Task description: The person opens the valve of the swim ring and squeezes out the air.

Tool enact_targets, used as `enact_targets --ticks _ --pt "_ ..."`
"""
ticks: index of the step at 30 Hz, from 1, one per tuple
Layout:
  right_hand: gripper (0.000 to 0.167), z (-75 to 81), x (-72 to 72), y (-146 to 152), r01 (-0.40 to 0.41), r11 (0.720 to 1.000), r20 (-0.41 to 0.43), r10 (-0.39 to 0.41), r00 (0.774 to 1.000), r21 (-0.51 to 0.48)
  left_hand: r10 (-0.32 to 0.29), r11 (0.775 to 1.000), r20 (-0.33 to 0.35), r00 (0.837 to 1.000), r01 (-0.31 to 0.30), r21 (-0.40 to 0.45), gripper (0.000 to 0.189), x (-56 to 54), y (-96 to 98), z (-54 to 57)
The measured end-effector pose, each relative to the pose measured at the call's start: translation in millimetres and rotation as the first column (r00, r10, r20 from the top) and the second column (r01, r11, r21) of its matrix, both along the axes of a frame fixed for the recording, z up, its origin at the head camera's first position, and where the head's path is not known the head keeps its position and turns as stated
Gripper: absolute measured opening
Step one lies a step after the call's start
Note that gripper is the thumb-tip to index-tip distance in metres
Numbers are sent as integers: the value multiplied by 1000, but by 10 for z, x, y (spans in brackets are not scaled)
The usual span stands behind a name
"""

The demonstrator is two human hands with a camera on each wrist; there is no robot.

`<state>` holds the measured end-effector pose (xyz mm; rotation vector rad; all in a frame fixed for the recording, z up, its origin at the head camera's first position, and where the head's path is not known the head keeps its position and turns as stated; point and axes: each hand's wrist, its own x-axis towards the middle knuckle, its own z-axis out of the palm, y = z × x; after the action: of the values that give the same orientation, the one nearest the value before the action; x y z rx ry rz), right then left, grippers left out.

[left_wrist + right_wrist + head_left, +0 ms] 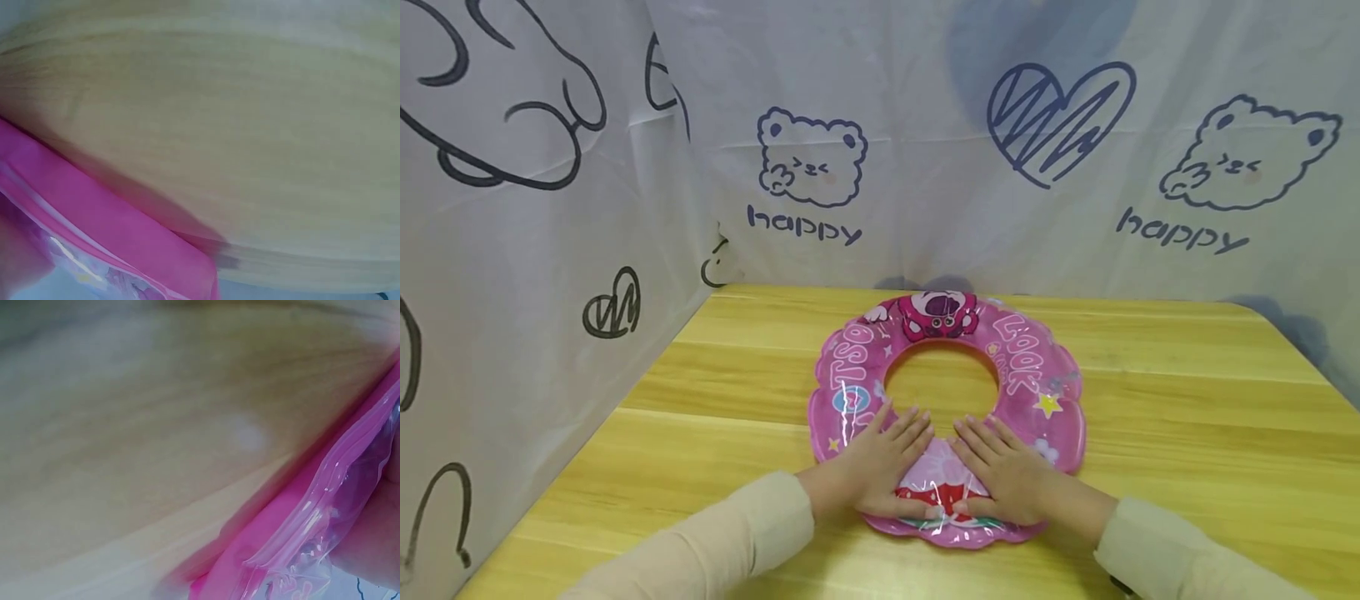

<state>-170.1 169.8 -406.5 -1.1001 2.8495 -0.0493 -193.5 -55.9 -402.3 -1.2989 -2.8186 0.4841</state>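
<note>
A pink inflatable swim ring with a printed bear, letters and a red fruit picture lies flat on the wooden table. On its near left part rests my left hand, fingers straight and pointing toward the hole. My right hand lies on the near right part in the same way, the two thumbs almost meeting over the red print. Both palms face down on the ring. In the left wrist view the ring's pink side shows beside the hand; the right wrist view shows its clear seam close to the right hand.
The yellow wood-grain table extends on both sides of the ring. A white cloth with drawn bears, hearts and lettering hangs behind it, and another cloth side stands along the left edge.
</note>
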Motion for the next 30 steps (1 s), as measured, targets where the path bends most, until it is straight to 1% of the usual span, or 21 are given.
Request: enact_targets --ticks 4,9,17,23,26,30 --pt "80 78 28 -15 -4 999 1 4 1000 31 -16 1000 -14 1000 15 -19 95 23 -1 29" --pt "79 105 25 -13 -4 999 1 4 1000 51 -29 998 -43 999 27 -52 94 36 16 61" --pt "79 77 -5 -4 -10 999 2 10 1000 46 -31 996 -75 997 25 -83 95 37 29 60" --pt "83 -2 -26 19 -20 1000 0 20 1000 -16 -26 996 -73 997 19 -92 95 41 38 72" --pt "84 -32 -35 28 -17 999 3 17 1000 -30 -24 995 -71 997 17 -95 95 49 40 81" --pt "83 -12 -32 19 -13 1000 20 13 1000 -10 -24 995 -82 996 16 -100 95 54 34 70"
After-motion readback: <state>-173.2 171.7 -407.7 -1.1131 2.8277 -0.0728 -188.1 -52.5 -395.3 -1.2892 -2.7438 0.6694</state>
